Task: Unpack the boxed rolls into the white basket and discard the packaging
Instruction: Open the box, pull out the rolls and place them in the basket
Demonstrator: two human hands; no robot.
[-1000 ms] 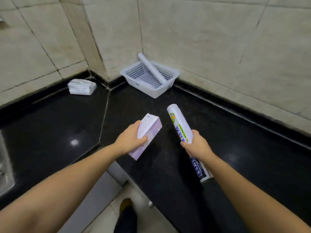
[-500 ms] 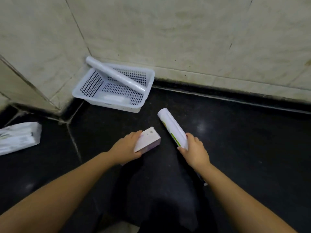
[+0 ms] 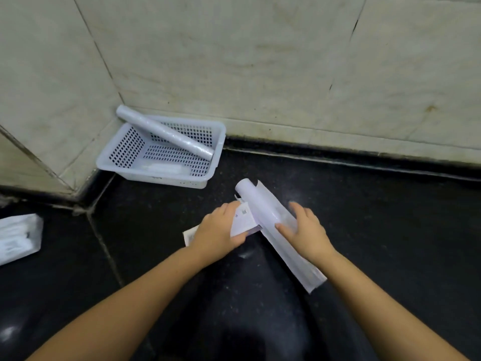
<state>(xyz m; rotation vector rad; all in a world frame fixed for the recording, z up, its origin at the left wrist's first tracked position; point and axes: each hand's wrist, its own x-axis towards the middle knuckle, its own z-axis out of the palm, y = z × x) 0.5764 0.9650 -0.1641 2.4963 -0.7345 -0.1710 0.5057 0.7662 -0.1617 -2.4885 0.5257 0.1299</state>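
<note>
The white basket (image 3: 208, 142) sits in the wall corner with one clear-wrapped roll (image 3: 166, 134) leaning across it, its end over the rim. My left hand (image 3: 217, 233) grips a small white and lilac box (image 3: 243, 221) low on the black counter. My right hand (image 3: 305, 230) is wrapped over a long white roll in its paper sleeve (image 3: 263, 204), which lies slanted on the counter. The box's corner touches the side of that roll. The roll's lower end (image 3: 309, 277) sticks out past my wrist.
A white plastic-wrapped packet (image 3: 15, 238) lies at the far left of the black counter (image 3: 364, 230). Tiled walls close off the back and left. A pale flat item (image 3: 161, 168) rests on the basket's floor.
My hands have come together, so the box now meets the roll. The roll has turned its printed label away and shows plain white. The view has shifted closer to the basket.
</note>
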